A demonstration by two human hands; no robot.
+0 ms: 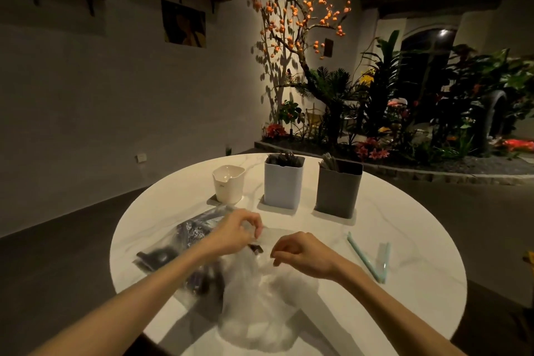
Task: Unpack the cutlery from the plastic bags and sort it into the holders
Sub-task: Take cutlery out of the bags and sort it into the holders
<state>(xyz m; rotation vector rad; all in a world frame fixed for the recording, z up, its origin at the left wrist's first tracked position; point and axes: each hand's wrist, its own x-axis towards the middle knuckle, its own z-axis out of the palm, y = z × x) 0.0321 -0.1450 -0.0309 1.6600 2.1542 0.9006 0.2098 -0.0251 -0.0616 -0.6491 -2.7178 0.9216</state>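
A clear plastic bag [260,298] lies crumpled on the round white table [404,225] in front of me. My left hand [234,233] pinches its upper edge, and my right hand [300,254] pinches the edge a little to the right. A small dark piece [255,248] shows between the hands. More bags of dark cutlery [185,243] lie to the left under my left forearm. At the back stand a white holder [229,183], a light blue holder [283,182] with dark cutlery in it, and a grey holder [338,188] with cutlery.
Two pale green strips [372,259] lie on the table at the right. Beyond the table are a dark floor, a wall with shelves, and a planted bed with a lit orange tree [303,23].
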